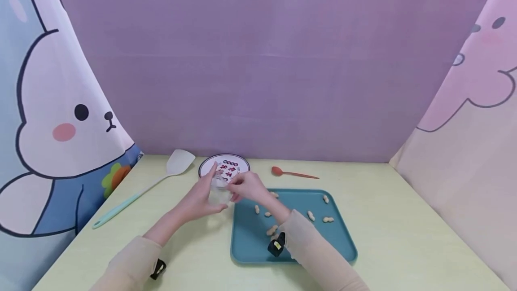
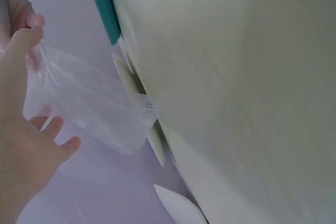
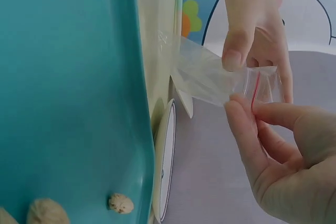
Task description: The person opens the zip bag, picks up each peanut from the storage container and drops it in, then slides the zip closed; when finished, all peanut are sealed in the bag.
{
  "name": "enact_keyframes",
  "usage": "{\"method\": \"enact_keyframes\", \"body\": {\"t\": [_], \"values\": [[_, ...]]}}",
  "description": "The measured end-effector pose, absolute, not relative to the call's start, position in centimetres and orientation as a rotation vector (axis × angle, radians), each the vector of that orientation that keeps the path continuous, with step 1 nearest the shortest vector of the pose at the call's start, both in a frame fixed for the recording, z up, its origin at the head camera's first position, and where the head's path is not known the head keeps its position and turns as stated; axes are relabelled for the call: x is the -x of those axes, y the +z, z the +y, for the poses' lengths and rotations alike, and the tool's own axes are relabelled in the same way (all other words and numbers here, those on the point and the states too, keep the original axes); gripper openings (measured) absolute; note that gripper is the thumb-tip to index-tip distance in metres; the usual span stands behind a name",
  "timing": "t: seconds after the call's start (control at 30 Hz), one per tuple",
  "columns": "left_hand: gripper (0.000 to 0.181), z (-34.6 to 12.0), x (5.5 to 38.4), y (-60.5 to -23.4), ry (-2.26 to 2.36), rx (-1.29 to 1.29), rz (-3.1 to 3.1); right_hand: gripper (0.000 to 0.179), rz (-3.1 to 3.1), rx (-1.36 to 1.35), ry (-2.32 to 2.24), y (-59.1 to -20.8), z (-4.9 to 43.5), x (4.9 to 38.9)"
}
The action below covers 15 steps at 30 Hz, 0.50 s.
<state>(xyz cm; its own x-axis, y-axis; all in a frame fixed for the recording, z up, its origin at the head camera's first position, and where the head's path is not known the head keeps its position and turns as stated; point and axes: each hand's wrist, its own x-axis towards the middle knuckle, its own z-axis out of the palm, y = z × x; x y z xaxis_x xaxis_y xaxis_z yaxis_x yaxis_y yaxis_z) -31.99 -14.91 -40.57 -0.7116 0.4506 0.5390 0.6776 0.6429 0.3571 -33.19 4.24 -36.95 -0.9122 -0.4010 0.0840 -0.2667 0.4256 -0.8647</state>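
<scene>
A clear zip bag [image 3: 207, 74] with a red line along its mouth is between my two hands above the table. My right hand [image 1: 249, 186] pinches the bag at the red line between thumb and forefinger, shown close up in the right wrist view. The left hand [image 1: 198, 200] holds the bag with its thumb on one side and its fingers on the other. In the left wrist view the bag's body [image 2: 100, 100] hangs out past the left fingers, see-through, with no contents showing.
A teal tray [image 1: 339, 241] with several peanuts [image 1: 311, 215] lies under the right forearm. Behind the hands is a round printed plate [image 1: 206, 169]. A red spoon [image 1: 299, 174] lies at the back, and a pale spatula [image 1: 151, 185] with a green handle at the left.
</scene>
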Motion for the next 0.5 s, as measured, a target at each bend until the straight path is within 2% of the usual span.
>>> {"method": "enact_keyframes", "body": {"t": [0.23, 0.5], "values": [[0.099, -15.51, 32.04, -40.78, -0.814, 0.896, -2.430, 0.015, 2.518, 0.580, -1.506, -37.01, 4.24, 33.16], [0.102, -15.29, 32.31, -41.35, -0.847, 0.928, -2.451, 0.016, 2.516, 0.537, -1.467, -36.94, 4.40, 33.01]]}}
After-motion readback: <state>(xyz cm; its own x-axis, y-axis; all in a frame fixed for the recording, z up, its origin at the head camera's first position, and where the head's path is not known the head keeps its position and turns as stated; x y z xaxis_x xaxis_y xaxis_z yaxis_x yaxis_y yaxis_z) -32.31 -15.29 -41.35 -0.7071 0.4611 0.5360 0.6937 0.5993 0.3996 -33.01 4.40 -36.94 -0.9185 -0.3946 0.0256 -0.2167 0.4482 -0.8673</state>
